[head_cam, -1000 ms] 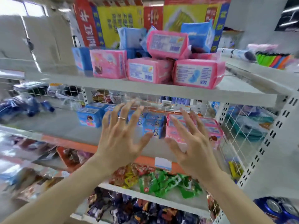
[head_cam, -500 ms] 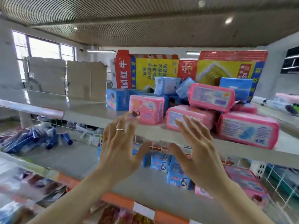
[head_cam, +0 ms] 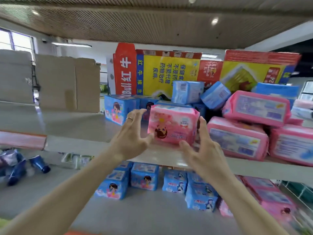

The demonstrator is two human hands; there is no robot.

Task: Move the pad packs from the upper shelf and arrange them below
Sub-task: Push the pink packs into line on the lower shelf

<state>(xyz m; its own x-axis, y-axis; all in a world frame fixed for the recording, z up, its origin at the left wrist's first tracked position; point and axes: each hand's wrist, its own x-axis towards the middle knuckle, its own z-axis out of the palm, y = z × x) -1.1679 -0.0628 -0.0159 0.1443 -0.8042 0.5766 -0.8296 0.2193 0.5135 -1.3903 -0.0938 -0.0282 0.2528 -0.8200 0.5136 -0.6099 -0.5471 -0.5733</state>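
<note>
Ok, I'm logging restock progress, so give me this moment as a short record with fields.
target: pink pad pack, standing at the front of the upper shelf
left hand: fingers spread at the pack's left side
right hand: fingers spread at its right side
grip: no firm hold evident; pack not lifted
left above: larger pink packs on the right, loose blue packs behind
lower shelf: arranged blue packs, arranged pink packs to their right
</note>
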